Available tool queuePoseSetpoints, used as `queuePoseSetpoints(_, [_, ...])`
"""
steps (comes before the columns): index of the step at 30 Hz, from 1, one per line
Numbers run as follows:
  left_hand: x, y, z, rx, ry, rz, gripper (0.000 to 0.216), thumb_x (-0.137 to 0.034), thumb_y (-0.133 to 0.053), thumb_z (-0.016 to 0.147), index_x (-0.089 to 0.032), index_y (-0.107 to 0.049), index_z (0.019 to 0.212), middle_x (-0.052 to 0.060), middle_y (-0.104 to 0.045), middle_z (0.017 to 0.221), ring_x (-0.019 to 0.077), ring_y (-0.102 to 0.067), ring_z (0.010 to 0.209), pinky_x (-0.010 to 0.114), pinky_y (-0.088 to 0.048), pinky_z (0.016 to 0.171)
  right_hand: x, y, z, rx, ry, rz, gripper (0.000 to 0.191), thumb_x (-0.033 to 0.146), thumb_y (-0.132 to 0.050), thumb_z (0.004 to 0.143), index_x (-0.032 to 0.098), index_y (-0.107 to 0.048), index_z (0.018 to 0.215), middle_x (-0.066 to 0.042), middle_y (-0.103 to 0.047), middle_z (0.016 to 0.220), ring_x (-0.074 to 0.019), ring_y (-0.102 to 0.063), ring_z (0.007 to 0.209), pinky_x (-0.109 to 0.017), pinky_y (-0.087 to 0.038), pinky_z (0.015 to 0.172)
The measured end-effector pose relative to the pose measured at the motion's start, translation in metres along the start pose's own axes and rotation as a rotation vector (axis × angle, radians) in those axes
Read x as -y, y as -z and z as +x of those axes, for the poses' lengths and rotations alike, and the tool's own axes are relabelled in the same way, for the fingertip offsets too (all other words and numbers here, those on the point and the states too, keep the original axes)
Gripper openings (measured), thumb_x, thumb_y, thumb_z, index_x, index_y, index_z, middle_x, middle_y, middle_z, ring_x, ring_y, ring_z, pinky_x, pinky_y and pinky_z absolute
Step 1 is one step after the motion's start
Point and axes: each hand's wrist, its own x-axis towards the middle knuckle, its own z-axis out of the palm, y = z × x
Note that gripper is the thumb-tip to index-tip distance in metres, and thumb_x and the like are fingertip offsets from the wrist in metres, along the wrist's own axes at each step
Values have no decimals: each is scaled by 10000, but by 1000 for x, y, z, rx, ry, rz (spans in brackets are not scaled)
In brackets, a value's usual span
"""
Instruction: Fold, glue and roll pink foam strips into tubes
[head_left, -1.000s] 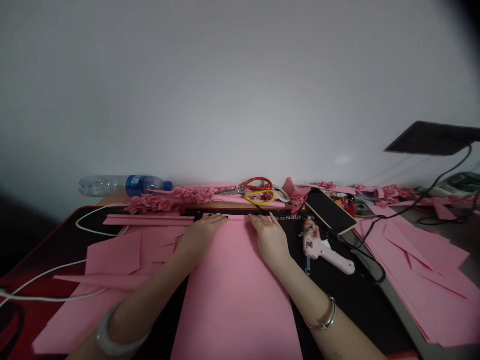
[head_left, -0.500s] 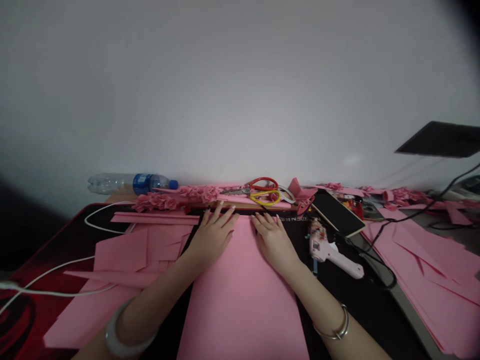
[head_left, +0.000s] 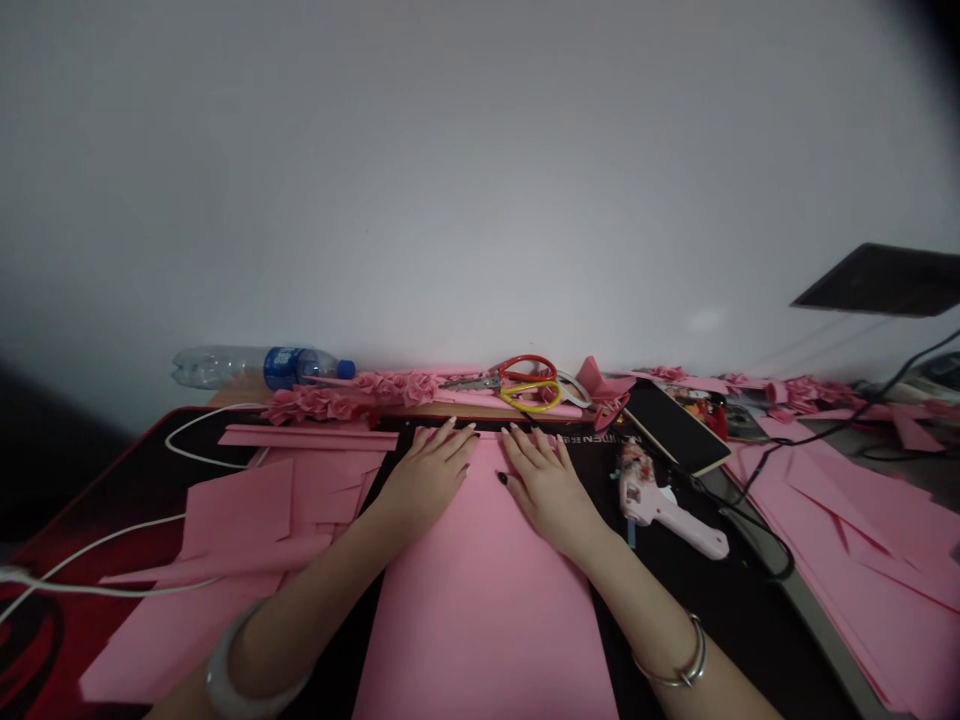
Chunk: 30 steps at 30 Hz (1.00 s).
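Note:
A long pink sheet of paper [head_left: 487, 610] lies lengthwise in front of me on a black desk mat. My left hand [head_left: 431, 475] rests on its far left corner, fingers stretched out and slightly apart. On the far right corner lies my right hand [head_left: 544, 480], palm down, fingers spread, thumb on the paper. Along the far edge, between the fingertips, runs a narrow strip that looks folded. Neither hand grasps anything.
Left of me lie cut pink paper pieces [head_left: 240, 510] and white cables. Behind are a plastic bottle [head_left: 262, 368], paper flowers [head_left: 315, 403] and scissors [head_left: 529, 385]. To the right are a glue gun [head_left: 667, 510], a phone [head_left: 679, 428] and a pink paper stack [head_left: 862, 560].
Both hands stay at the sheet's far edge. The left fingers have drawn slightly nearer to me, and the right thumb now shows on the paper. A rolled piece at left has shifted left.

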Motion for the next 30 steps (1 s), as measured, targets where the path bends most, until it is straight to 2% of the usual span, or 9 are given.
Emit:
queuePoseSetpoints(4, [2, -5, -1, -22, 9, 15, 454, -224, -315, 969, -163, -392, 1411, 65, -380, 1485, 275, -329, 1363, 489, -274, 1100, -1, -1, 1, 41, -14, -17, 554, 336, -366, 956, 174, -278, 1479, -58, -252, 1541, -313, -183, 1417, -544, -174, 1121])
queuePoseSetpoints(11, [1, -6, -2, -42, 0, 75, 458, -221, -266, 978, -168, -389, 1416, 53, -399, 1471, 273, -334, 1361, 514, -276, 1082, 1, 2, 1, 52, -12, -24, 555, 349, -361, 959, 170, -278, 1478, -58, -275, 1529, -326, -185, 1415, -581, -146, 1117])
queuePoseSetpoints(15, [-5, -3, -5, -42, 21, 90, 447, -217, -276, 976, -200, -413, 1402, 38, -418, 1458, 265, -344, 1359, 543, -253, 1086, 0, 2, 1, 12, 25, -6, 529, 313, -380, 954, 156, -327, 1457, -88, -337, 1502, -291, -278, 1390, -558, -146, 1129])
queuePoseSetpoints(18, [-12, 1, -8, -24, 78, 67, 437, -269, -298, 983, -209, -410, 1402, 33, -423, 1452, 251, -370, 1347, 538, -231, 1103, -2, 1, 3, -29, 54, 33, 490, 239, -404, 938, 104, -406, 1410, -126, -436, 1443, -258, -384, 1338, -487, -217, 1134])
queuePoseSetpoints(21, [-19, 3, -10, -20, 136, 44, 451, -318, -298, 988, -203, -390, 1415, 36, -403, 1460, 249, -371, 1347, 533, -215, 1114, -5, 1, 8, -82, 61, 100, 421, 160, -413, 922, 78, -515, 1323, -146, -544, 1349, -240, -484, 1259, -424, -324, 1095])
queuePoseSetpoints(24, [-23, 2, -12, -17, 159, 37, 458, -334, -308, 986, -201, -389, 1416, 35, -395, 1463, 258, -366, 1349, 546, -210, 1114, -10, 0, 13, -184, 39, 186, 318, 103, -451, 901, 107, -650, 1149, -125, -643, 1222, -217, -581, 1131, -339, -431, 999])
queuePoseSetpoints(27, [-25, 2, -12, -19, 171, 33, 454, -329, -329, 980, -197, -400, 1408, 44, -400, 1459, 255, -362, 1352, 543, -201, 1120, -12, -1, 19, -257, 7, 212, 211, 86, -511, 877, 137, -707, 936, -95, -707, 1033, -204, -616, 985, -304, -472, 905])
queuePoseSetpoints(30, [-26, 6, -10, -23, 196, 22, 436, -321, -352, 974, -202, -433, 1386, 53, -428, 1444, 261, -369, 1347, 568, -190, 1116, -10, -1, 23, -275, -19, 190, 149, 131, -554, 872, 149, -695, 826, -87, -691, 901, -230, -578, 937, -341, -466, 860])
